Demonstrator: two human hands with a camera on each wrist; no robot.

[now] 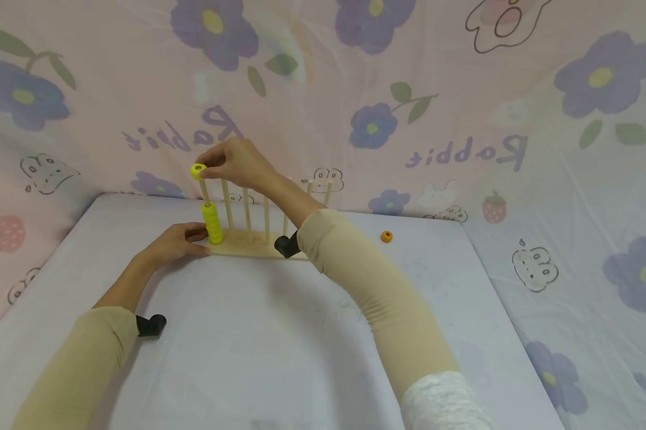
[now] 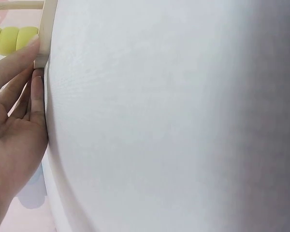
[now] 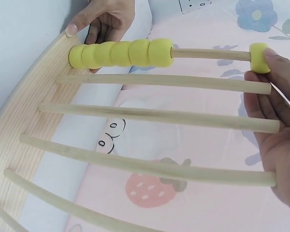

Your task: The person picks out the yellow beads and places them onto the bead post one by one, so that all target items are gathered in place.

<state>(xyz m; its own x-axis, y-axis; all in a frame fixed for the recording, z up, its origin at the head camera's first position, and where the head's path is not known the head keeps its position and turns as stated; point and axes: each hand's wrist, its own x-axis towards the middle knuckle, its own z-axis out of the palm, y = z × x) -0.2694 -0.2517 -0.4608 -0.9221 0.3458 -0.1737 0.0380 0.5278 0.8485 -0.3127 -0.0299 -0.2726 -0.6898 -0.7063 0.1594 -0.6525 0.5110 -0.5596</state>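
My right hand (image 1: pixel 242 162) pinches a yellow bead (image 3: pixel 258 58) between thumb and fingers at the tip of the leftmost peg (image 3: pixel 212 54). In the right wrist view the peg's end meets this bead. Lower on the same peg sits a stack of several yellow beads (image 1: pixel 212 224), resting against the wooden base (image 1: pixel 242 247). Bare upright pegs (image 1: pixel 246 215) stand in a row along the base. At its left end my left hand (image 1: pixel 169 243) grips the base, thumb on the near corner and fingers behind the stack.
A lone orange bead (image 1: pixel 386 236) lies on the white tabletop (image 1: pixel 237 358), right of the rack. Behind the table hangs a pink printed cloth (image 1: pixel 312 107). Black wrist mounts (image 1: pixel 152 325) stick out from both sleeves.
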